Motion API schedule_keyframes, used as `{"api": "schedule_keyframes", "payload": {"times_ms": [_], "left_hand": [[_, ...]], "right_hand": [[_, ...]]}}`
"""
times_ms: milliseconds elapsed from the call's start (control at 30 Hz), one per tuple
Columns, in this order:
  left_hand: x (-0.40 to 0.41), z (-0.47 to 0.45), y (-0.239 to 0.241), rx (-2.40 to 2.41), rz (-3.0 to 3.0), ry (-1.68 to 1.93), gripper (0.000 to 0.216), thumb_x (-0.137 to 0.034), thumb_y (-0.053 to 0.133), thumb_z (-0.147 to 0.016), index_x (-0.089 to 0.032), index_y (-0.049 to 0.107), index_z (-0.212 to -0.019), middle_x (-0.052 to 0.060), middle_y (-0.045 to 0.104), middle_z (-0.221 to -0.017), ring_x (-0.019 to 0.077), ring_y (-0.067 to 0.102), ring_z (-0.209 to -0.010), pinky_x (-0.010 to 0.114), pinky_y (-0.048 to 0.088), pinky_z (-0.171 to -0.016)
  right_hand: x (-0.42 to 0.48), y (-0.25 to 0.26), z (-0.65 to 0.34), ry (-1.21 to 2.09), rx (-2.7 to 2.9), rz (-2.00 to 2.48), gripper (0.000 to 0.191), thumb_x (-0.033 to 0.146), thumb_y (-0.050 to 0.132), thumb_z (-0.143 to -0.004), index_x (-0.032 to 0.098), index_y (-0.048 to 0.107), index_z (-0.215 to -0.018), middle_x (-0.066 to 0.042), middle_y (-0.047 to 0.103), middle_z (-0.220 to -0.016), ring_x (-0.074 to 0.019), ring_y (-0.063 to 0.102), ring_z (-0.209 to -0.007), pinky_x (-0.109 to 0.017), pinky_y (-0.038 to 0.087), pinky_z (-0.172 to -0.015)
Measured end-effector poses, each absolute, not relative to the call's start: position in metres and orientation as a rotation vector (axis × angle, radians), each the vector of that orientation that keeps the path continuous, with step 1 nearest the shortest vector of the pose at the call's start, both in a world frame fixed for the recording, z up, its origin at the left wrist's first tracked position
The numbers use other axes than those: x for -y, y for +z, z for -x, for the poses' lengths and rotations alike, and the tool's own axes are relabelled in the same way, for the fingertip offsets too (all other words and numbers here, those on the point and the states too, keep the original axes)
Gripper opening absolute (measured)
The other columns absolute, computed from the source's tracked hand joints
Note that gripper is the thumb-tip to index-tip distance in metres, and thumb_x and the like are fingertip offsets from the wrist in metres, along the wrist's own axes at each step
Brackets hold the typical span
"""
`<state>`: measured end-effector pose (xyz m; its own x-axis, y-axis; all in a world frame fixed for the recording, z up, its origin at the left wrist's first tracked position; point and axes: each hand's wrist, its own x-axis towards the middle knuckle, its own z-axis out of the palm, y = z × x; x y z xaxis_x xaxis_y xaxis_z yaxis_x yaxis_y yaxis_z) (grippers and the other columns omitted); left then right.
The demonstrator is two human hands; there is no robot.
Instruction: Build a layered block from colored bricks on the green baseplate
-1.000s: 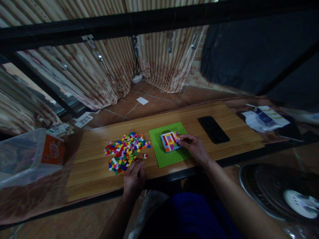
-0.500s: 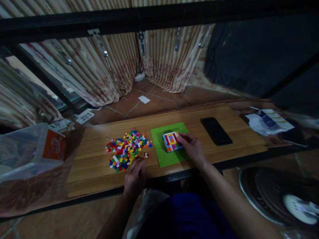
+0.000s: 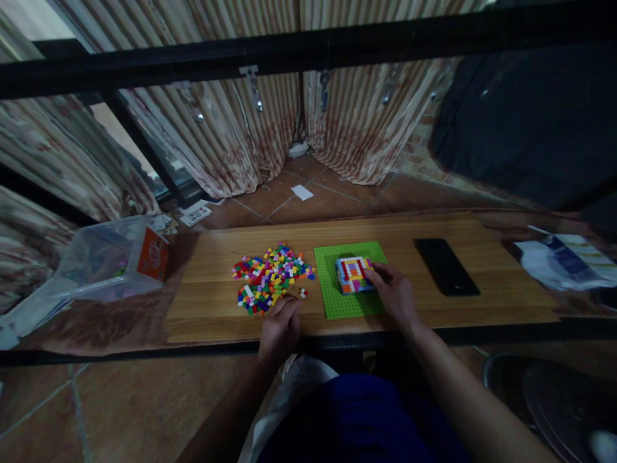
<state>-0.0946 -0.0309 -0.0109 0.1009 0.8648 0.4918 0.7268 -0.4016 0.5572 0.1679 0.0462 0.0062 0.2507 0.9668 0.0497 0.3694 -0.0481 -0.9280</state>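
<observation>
A small block built of colourful toy bricks [image 3: 354, 274] stands on the green studded baseplate [image 3: 332, 307]. Its top shows red, white, orange and pink. My right hand [image 3: 396, 290] is at its right side, thumb and fingers closed on the edge; the fingertips are partly hidden. My left hand [image 3: 281, 323] rests at the near edge of a pile of loose toy bricks [image 3: 270, 276], with its fingers curled together. Whatever those fingers hold is too small to make out. Just beyond them, a few white and red bricks [image 3: 303, 293] lie apart from the pile.
A black phone [image 3: 446, 267] lies on the wooden board [image 3: 207, 321] to the right. At the left stands a clear plastic box [image 3: 110, 257] with an orange label. White and blue packaging [image 3: 569, 260] lies at the far right. A dark metal bar [image 3: 308, 54] crosses beyond the board.
The view has swung left, so everything sits further right in the picture. Both hands keep about the same places, at the brick block and at the pile.
</observation>
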Motion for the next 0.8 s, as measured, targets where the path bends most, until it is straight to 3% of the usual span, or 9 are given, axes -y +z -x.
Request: {"api": "schedule_keyframes", "payload": {"times_ms": [200,333,433,600,800], "left_hand": [[0.035,0.094,-0.013,-1.580,-2.173,1.181,0.024,-0.009,0.046,-0.087,-0.019,0.064,-0.102,0.007,0.067,-0.100,0.0157,0.063,-0.097,0.030,0.054,-0.087],[0.036,0.094,-0.016,-1.554,-2.193,1.172,0.026,-0.008,0.046,-0.086,-0.019,0.064,-0.101,0.007,0.067,-0.102,0.0162,0.062,-0.100,0.031,0.053,-0.089],[0.036,0.094,-0.016,-1.548,-2.201,1.149,0.025,-0.007,0.045,-0.086,-0.019,0.064,-0.098,0.007,0.067,-0.101,0.0164,0.062,-0.098,0.031,0.054,-0.088],[0.036,0.093,-0.015,-1.554,-2.209,1.191,0.027,-0.006,0.046,-0.086,-0.018,0.063,-0.102,0.007,0.066,-0.101,0.0161,0.062,-0.098,0.031,0.054,-0.088],[0.036,0.094,-0.016,-1.542,-2.241,1.209,0.027,-0.006,0.047,-0.085,-0.019,0.063,-0.103,0.007,0.066,-0.101,0.0157,0.062,-0.099,0.030,0.054,-0.088]], "right_hand": [[-0.037,0.012,-0.168,0.553,1.323,1.606,0.049,0.053,0.051,-0.084,0.012,0.068,-0.102,-0.014,0.072,-0.094,-0.0232,0.066,-0.083,-0.036,0.051,-0.073],[-0.019,0.026,-0.140,0.384,1.548,1.482,0.035,0.043,0.050,-0.088,0.016,0.069,-0.097,-0.011,0.069,-0.094,-0.0204,0.064,-0.079,-0.035,0.051,-0.074],[-0.006,0.031,-0.107,0.387,1.768,1.315,0.024,0.032,0.049,-0.090,0.021,0.069,-0.094,-0.008,0.069,-0.094,-0.0198,0.064,-0.088,-0.035,0.050,-0.082],[-0.006,0.016,-0.066,0.498,2.021,1.337,0.023,0.020,0.048,-0.088,0.019,0.067,-0.101,-0.008,0.067,-0.096,-0.0215,0.062,-0.090,-0.036,0.050,-0.083],[-0.018,0.009,-0.054,0.517,2.146,1.399,0.021,0.016,0.047,-0.089,0.019,0.067,-0.090,-0.009,0.064,-0.094,-0.0209,0.060,-0.089,-0.033,0.047,-0.082]]}}
